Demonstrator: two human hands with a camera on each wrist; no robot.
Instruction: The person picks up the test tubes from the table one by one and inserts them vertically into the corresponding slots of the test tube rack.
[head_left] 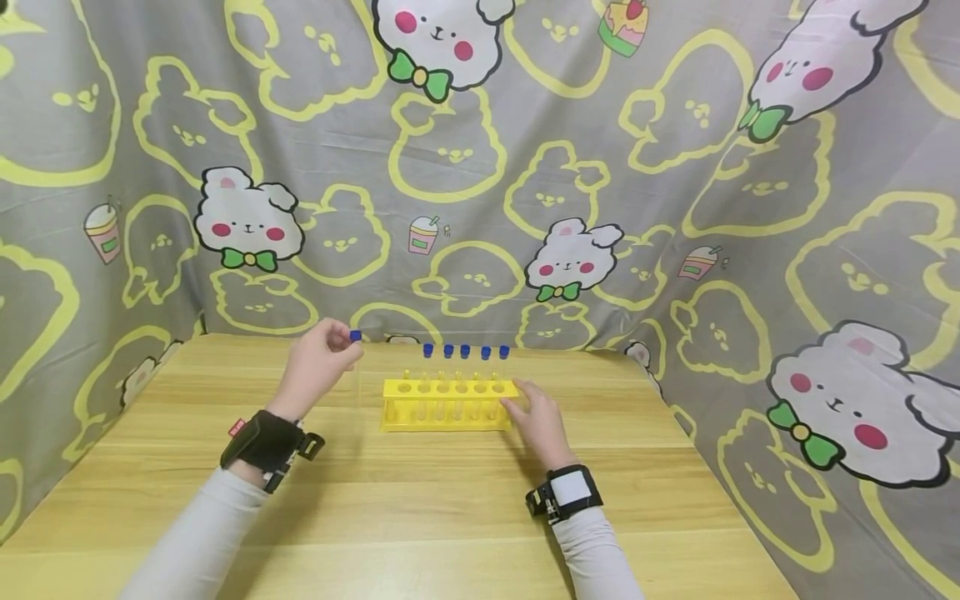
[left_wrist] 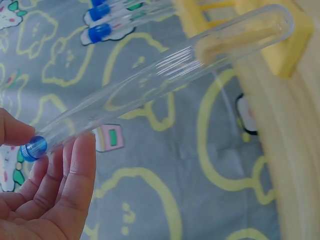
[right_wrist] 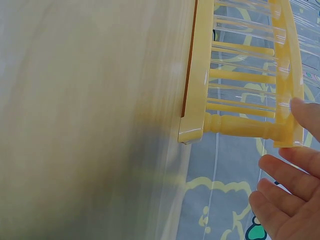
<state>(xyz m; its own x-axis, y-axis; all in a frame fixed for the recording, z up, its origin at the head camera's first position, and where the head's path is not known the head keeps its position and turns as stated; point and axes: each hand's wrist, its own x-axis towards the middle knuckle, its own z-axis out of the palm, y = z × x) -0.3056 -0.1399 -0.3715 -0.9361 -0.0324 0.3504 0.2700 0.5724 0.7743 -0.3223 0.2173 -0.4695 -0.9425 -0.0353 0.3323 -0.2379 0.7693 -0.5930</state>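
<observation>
A yellow tube rack (head_left: 447,406) stands on the wooden table (head_left: 420,500), with several clear blue-capped tubes (head_left: 465,353) upright in it. My left hand (head_left: 318,367) is raised left of the rack and pinches a clear test tube (left_wrist: 165,75) just below its blue cap (left_wrist: 34,147); the tube's round bottom points toward the rack (left_wrist: 280,45). My right hand (head_left: 534,421) rests against the rack's right end with straight fingers (right_wrist: 295,180) touching the rack's top bar (right_wrist: 287,75). The rack's leftmost hole shows no cap above it.
A grey cloth printed with yellow outlines and white rabbits (head_left: 480,167) hangs behind and on both sides of the table. Black wrist straps (head_left: 270,446) sit on both forearms. Bare wood lies in front of the rack.
</observation>
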